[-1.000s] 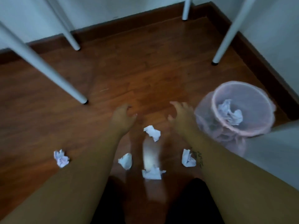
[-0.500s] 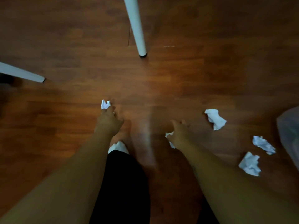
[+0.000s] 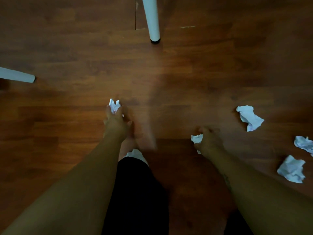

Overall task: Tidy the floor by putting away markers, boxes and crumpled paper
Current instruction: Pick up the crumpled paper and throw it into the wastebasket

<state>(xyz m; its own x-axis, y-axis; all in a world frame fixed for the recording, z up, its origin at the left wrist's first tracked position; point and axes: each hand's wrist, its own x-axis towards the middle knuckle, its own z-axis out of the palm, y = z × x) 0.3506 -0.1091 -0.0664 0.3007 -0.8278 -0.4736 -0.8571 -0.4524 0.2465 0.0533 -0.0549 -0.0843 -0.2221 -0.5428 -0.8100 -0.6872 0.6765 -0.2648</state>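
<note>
Floor (image 3: 186, 73): dark reddish-brown wood-grain planks. Table legs (image 3: 152, 17): white, black tips. Crumpled paper balls (image 3: 249, 117): white, faint pink marks on some. Clothing on the leg (image 3: 135, 192): black. Foot (image 3: 135, 152): white patch, sock or paper unclear.

Both forearms bare, no sleeves in view. Small dark tattoo (image 3: 226, 179) on the right forearm, blurred. Black trouser leg (image 3: 135, 192) between the arms, white sock (image 3: 135, 152) at its end.
</note>
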